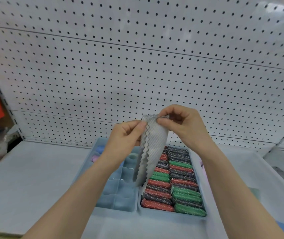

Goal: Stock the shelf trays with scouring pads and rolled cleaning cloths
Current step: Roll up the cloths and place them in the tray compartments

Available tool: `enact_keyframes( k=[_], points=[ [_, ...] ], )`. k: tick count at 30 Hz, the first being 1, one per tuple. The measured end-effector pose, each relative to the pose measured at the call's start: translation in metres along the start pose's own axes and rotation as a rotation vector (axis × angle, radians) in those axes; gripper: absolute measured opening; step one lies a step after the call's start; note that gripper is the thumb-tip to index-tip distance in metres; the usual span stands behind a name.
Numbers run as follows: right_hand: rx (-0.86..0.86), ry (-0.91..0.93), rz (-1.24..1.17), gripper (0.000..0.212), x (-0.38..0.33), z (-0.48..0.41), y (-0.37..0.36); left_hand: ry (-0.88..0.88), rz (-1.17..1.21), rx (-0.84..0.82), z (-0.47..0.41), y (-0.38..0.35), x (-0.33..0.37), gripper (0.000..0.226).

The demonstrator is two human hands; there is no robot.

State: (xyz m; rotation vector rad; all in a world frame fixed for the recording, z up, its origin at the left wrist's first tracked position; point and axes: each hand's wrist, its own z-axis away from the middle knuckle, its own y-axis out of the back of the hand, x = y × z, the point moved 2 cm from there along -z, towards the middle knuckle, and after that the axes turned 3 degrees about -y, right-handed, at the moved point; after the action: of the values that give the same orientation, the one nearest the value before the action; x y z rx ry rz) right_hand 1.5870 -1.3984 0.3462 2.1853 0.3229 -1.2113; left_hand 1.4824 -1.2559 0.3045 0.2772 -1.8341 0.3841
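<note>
In the centre of the frame, the person is holding a grey cloth [152,145] with zigzag edges up in front of the white pegboard [137,66]. The left hand [127,133] is pinching the cloth's top left edge between thumb and curled fingers, and the right hand [180,125] is pinching its top right corner the same way. The cloth is hanging down unrolled, its lower end dangling over the two blue trays sitting side by side on the grey shelf [34,178]. The right tray [155,215], lower centre-right, is packed with red, green and dark scouring pads [177,185] standing in rows. The divided tray [115,207] left of it is holding a blue rolled cloth [100,149] and a pink one [95,158] in its far compartments.
</note>
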Motion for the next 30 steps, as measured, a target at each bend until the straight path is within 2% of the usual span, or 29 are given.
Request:
enact_keyframes(
  k=[9, 14, 19, 21, 23, 25, 26, 28, 30],
  points=[
    [0.019, 0.046, -0.055, 0.008, -0.009, -0.003, -0.007, -0.028, 0.001, -0.017, -0.004, 0.0, 0.003, 0.023],
    [0.17, 0.072, -0.078, 0.008, -0.014, -0.007, -0.007, 0.029, -0.042, -0.129, 0.003, -0.003, -0.013, 0.023],
    [0.279, 0.061, -0.079, 0.012, -0.015, -0.011, -0.006, 0.05, -0.129, -0.054, 0.011, -0.004, -0.034, 0.022],
    [0.233, -0.112, -0.155, 0.028, -0.006, -0.007, -0.006, 0.064, -0.118, -0.007, 0.009, 0.001, -0.034, 0.021],
    [0.019, -0.367, -0.193, 0.044, 0.013, 0.005, -0.011, 0.087, -0.068, 0.014, 0.006, 0.007, -0.031, 0.022],
    [-0.246, -0.543, -0.193, 0.046, 0.034, 0.021, -0.023, 0.131, -0.013, 0.016, 0.002, 0.012, -0.03, 0.025],
    [-0.312, -0.575, -0.214, 0.041, 0.043, 0.028, -0.028, 0.156, -0.001, 0.015, 0.001, 0.014, -0.03, 0.027],
    [-0.293, -0.563, -0.269, 0.029, 0.053, 0.035, -0.034, 0.192, -0.028, 0.007, 0.0, 0.017, -0.031, 0.03],
    [-0.217, -0.558, -0.324, 0.026, 0.055, 0.035, -0.035, 0.217, -0.101, -0.034, 0.001, 0.019, -0.033, 0.03]
  ],
)
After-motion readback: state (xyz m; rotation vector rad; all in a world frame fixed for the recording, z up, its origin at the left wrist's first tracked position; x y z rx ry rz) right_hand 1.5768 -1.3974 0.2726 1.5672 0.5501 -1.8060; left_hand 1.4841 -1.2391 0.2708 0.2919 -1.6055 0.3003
